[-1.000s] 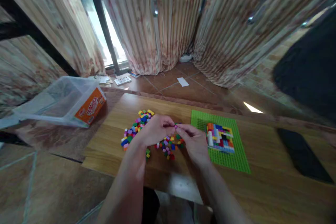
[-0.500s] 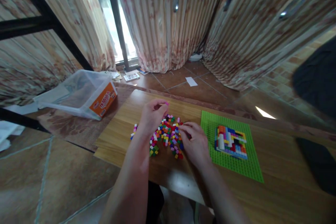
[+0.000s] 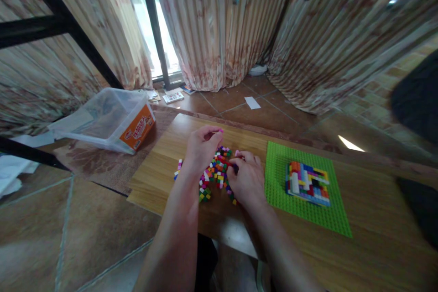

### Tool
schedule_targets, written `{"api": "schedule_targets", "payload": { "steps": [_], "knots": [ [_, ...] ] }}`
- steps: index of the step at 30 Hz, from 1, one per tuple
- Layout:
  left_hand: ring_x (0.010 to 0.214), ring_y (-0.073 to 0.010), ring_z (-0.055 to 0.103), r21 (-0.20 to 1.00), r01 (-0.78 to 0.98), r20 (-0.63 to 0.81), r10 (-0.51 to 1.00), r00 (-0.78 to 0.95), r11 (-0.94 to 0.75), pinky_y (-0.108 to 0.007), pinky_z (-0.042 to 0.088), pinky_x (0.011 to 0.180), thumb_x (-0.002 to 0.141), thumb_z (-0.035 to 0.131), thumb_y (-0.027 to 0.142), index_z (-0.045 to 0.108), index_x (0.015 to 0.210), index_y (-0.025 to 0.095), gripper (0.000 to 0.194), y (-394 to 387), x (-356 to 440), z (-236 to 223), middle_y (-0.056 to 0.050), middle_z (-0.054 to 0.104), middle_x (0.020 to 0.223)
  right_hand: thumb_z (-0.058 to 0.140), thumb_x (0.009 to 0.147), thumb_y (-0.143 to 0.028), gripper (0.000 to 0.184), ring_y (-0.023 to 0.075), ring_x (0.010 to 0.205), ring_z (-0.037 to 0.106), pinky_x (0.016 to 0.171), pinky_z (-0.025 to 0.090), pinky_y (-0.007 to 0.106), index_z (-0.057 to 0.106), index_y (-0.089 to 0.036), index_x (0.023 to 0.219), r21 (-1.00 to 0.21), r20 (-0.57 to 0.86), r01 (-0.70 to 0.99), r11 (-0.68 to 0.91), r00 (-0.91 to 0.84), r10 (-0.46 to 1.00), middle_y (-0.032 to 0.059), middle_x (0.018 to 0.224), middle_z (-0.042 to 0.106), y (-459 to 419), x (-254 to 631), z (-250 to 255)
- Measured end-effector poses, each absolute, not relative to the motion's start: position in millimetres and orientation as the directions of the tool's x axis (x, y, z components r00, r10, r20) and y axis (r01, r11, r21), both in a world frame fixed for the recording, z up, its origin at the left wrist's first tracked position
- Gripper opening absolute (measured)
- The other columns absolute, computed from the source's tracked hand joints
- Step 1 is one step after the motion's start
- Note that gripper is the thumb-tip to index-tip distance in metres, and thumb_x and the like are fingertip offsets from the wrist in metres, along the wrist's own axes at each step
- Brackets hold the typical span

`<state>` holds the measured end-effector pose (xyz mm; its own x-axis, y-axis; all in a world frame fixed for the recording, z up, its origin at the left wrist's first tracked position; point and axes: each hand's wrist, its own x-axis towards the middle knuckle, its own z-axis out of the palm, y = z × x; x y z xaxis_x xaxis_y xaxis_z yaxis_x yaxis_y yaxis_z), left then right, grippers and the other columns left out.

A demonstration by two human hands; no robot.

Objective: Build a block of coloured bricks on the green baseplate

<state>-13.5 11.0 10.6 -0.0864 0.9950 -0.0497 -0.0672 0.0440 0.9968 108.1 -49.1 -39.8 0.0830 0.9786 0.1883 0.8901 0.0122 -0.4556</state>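
Between thumb and forefinger, my left hand point(image 3: 201, 148) pinches a small pink toy brick point(image 3: 221, 131), raised above the far side of a heap of loose bricks point(image 3: 219, 166). The heap mixes many colours and lies spread on the wooden table point(image 3: 160, 159). My right hand point(image 3: 249, 177) covers the heap's right side, its fingers curled down among the bricks; whatever the fingertips hold is hidden. Right of that hand lies a green baseplate point(image 3: 277, 178), bearing a low square build of multicoloured bricks point(image 3: 308, 183).
On a mat left of the table sits a clear plastic bin point(image 3: 106, 123) with an orange label. A dark flat object point(image 3: 417, 205) rests at the table's right end. Papers point(image 3: 252, 102) lie on the tiled floor, before striped curtains point(image 3: 222, 32).
My right hand has shifted slightly left and further over the heap, fingers more curled. My left hand still holds the pink brick. The view has turned a little.
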Motion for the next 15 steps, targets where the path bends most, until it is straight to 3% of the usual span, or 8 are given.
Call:
{"api": "schedule_targets", "payload": {
  "steps": [15],
  "knots": [
    [0.055,-0.0084,0.054,0.997,-0.071,-0.032,0.989,-0.146,0.022,-0.019,0.044,0.054,0.065,0.074,0.029,0.072,0.079,0.014,0.02,12,-10,15,0.001,0.064,0.062,0.058,0.081,-0.022,0.015,0.0279,0.109,0.049,0.093,0.041,0.044,0.072,-0.021,0.088,-0.479,0.112,0.864,-0.158,0.238,0.965,0.0085,0.113,0.062,-51,92,-30]
  ]
}}
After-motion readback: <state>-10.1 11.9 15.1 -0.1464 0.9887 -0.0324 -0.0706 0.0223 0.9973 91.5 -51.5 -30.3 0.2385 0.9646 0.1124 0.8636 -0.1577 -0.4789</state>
